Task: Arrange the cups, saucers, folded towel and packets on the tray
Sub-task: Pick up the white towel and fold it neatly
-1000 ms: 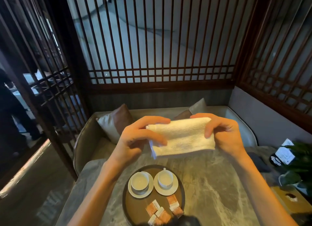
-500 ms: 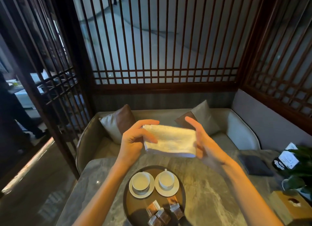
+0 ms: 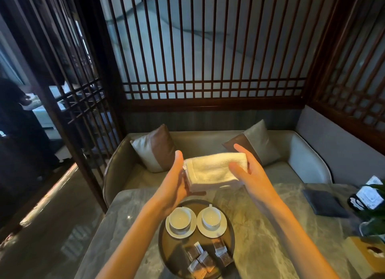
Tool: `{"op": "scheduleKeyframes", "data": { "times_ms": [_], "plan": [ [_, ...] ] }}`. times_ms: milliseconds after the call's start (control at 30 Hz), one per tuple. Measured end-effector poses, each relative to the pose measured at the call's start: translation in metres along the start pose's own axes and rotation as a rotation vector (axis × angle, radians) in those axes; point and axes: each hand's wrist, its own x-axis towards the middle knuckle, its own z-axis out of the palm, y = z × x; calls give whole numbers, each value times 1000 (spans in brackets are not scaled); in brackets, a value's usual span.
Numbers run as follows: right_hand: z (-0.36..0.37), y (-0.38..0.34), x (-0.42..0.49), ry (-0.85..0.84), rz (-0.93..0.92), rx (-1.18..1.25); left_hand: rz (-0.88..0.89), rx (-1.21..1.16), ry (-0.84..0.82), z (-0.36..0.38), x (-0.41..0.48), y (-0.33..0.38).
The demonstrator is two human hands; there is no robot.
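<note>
Two hands on the towel (image 3: 212, 170), neither one clamped. We see the left hand (image 3: 175, 180) set flat against the towel's 9 o'clock end, thumb straight up, fingers running under it and mostly hidden. The right hand (image 3: 253, 174) is spread at the 3 o'clock end: thumb across the near face, fingers straight behind. So the towel, folded and cream, is carried in the air between two uncurled hands, long edge roughly level. It hangs over the far part of the table (image 3: 325, 237), apart from the surface.

The tray (image 3: 175, 251) sits at 6 o'clock from the towel: round, dark, on the table. On it the cups (image 3: 180, 217) stand upright on saucers (image 3: 188, 234), side by side at the tray's 11 and 1 o'clock. The packets (image 3: 200, 260) lie loose around its 5 to 6 o'clock, some overlapping. We can't read their print.

A dark cloth (image 3: 323, 202) lies at the tray's 2 o'clock, with a plant (image 3: 375, 212) and box (image 3: 368, 255) near 3. A sofa (image 3: 308, 160) is at 12 beyond the table, with cushions (image 3: 155, 148) at 11 and 1. A wooden screen (image 3: 208, 70) stands behind.
</note>
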Motion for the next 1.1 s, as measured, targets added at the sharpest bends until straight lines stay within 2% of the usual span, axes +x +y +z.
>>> {"op": "scheduleKeyframes", "data": {
  "times_ms": [67,167,233,300,500,600,733,867,1100],
  "plan": [
    [1,1,2,-9,-13,-77,6,147,-7,7,2,3],
    [-6,4,3,-82,-48,-109,143,351,21,10,7,3],
    [-10,5,4,-98,-80,-146,229,409,-8,9,10,2],
    [-13,4,4,-76,-110,-182,240,425,25,9,11,2],
    [-8,4,3,126,-231,-88,235,418,213,23,13,-13],
    [-3,11,1,157,-234,-76,215,383,163,25,11,-16],
    [-1,19,-2,87,-154,-64,194,312,141,19,0,-18],
    [-4,24,-4,-19,-87,54,132,202,128,8,-11,-20],
    [0,44,-2,-147,127,226,-19,54,265,-8,-24,-38]
  ]
}}
